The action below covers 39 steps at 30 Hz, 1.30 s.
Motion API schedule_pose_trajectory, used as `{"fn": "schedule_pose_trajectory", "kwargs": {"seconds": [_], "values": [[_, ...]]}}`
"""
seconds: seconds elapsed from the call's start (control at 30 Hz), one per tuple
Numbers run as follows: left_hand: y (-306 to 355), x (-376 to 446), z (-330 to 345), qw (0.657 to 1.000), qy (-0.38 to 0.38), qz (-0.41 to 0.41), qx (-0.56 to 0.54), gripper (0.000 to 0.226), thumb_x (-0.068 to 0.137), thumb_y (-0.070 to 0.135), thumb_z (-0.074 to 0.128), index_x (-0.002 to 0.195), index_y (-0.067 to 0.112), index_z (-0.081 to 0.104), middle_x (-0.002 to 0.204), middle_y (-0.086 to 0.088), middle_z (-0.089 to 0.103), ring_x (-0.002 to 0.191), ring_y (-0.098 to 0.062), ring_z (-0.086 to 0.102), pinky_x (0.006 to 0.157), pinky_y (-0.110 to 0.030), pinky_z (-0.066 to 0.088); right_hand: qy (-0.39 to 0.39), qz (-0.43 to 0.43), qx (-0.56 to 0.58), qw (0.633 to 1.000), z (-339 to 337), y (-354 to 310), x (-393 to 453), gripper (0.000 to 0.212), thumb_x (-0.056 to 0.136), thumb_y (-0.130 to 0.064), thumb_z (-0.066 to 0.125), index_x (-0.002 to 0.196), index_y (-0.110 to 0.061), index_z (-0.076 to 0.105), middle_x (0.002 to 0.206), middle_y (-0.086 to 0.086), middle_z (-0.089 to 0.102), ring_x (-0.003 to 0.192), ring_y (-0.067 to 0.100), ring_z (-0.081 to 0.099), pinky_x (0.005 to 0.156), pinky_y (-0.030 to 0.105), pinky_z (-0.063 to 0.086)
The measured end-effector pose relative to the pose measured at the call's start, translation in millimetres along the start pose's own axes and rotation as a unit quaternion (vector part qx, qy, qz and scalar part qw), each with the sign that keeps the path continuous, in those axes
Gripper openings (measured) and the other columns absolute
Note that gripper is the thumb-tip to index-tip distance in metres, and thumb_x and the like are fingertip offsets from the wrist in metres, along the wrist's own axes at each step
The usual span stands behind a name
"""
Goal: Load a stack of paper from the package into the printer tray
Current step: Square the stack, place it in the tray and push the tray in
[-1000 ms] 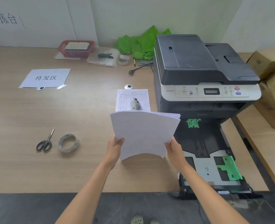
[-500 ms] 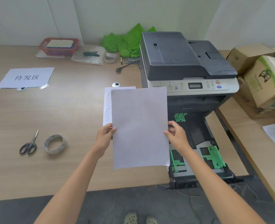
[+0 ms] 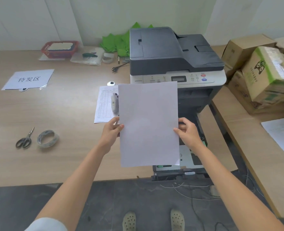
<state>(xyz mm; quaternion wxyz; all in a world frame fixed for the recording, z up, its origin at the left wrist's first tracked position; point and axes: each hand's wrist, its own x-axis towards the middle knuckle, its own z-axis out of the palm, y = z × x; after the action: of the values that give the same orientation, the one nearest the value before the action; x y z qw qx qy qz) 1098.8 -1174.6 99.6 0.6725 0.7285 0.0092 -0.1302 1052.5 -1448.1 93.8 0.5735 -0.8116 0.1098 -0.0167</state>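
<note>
At centre frame, the left hand (image 3: 112, 130) grips the left edge of the flat stack of white paper (image 3: 148, 124); its long axis runs up-down, top toward the grey-and-white printer (image 3: 176, 60). The right hand (image 3: 188, 132) grips the right edge above the pulled-out black printer tray (image 3: 193, 160).
</note>
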Motion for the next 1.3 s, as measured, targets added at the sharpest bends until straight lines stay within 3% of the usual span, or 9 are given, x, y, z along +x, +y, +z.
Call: {"fn": "schedule_pose_trajectory", "kwargs": {"seconds": [0.07,0.23,0.47,0.73,0.93,1.07,1.13,1.3], "values": [[-0.1,-5.7,25.2,1.0,0.009,0.001,0.001,0.027,0.092,0.002,0.046,0.098,0.025,0.06,0.071,0.01,0.075,0.067,-0.004,0.069,0.069,-0.022,0.057,-0.013,0.001,0.003,1.0,-22.1,10.2,-1.5,0.02,0.09,-0.002,0.057,0.105,-0.015,0.054,0.086,-0.018,0.061,0.076,0.0,0.062,0.056,0.005,0.05],[-5.4,-11.5,89.4,1.0,0.021,-0.014,0.009,0.027,0.092,0.002,0.047,0.101,0.023,0.061,0.075,0.008,0.074,0.068,-0.005,0.068,0.072,-0.028,0.055,-0.035,0.025,0.015,0.999,-80.6,37.6,-1.6,0.019,0.091,-0.004,0.057,0.105,-0.017,0.054,0.089,-0.014,0.063,0.082,0.002,0.062,0.065,0.018,0.05],[-8.3,-5.9,147.4,0.999,0.03,-0.037,0.015,0.024,0.093,0.002,0.046,0.11,0.013,0.057,0.088,-0.007,0.069,0.077,-0.019,0.065,0.074,-0.033,0.053,-0.053,0.029,-0.003,0.998,-135.0,59.4,4.8,0.018,0.091,-0.007,0.058,0.106,-0.016,0.054,0.091,-0.019,0.06,0.082,-0.002,0.061,0.057,0.009,0.051],[-11.2,-1.8,165.4,0.996,0.033,-0.075,0.025,0.026,0.093,0.004,0.046,0.116,0.013,0.056,0.09,-0.008,0.067,0.074,-0.015,0.065,0.064,-0.02,0.054,-0.064,0.071,-0.008,0.995,-147.8,75.1,9.9,0.025,0.09,-0.012,0.06,0.115,-0.012,0.055,0.101,-0.007,0.062,0.088,0.006,0.062,0.07,0.018,0.051],[-30.2,-0.4,162.0,0.989,0.044,-0.133,0.042,0.024,0.092,0.003,0.048,0.095,0.021,0.063,0.081,0.001,0.07,0.066,-0.01,0.067,0.067,-0.027,0.053,-0.099,0.135,0.002,0.986,-141.2,83.5,9.7,0.029,0.091,-0.003,0.056,0.119,-0.007,0.054,0.086,-0.012,0.063,0.071,-0.003,0.061,0.051,0.003,0.049],[-44.6,7.9,161.7,0.983,0.045,-0.163,0.068,0.018,0.09,0.003,0.05,0.1,0.01,0.063,0.082,-0.003,0.067,0.074,-0.019,0.062,0.071,-0.033,0.047,-0.094,0.18,-0.016,0.979,-130.3,97.8,17.3,0.032,0.091,-0.004,0.057,0.123,-0.004,0.054,0.1,0.002,0.062,0.07,-0.004,0.054,0.049,0.004,0.046],[-50.8,16.2,162.4,0.98,0.055,-0.175,0.076,0.016,0.089,0.003,0.052,0.099,0.007,0.064,0.075,0.0,0.067,0.071,-0.02,0.06,0.069,-0.032,0.044,-0.079,0.197,-0.034,0.977,-123.3,105.0,25.0,0.034,0.089,-0.006,0.06,0.123,-0.004,0.055,0.11,0.005,0.062,0.072,-0.001,0.052,0.06,0.006,0.043],[-61.2,41.9,163.0,0.975,0.061,-0.195,0.09,0.016,0.088,0.0,0.052,0.088,0.01,0.065,0.059,0.011,0.068,0.048,0.002,0.062,0.049,-0.014,0.049,-0.062,0.241,-0.044,0.967,-109.8,115.8,44.5,0.038,0.087,-0.005,0.062,0.124,-0.005,0.056,0.123,0.013,0.062,0.094,0.015,0.053,0.085,0.029,0.046]]}}
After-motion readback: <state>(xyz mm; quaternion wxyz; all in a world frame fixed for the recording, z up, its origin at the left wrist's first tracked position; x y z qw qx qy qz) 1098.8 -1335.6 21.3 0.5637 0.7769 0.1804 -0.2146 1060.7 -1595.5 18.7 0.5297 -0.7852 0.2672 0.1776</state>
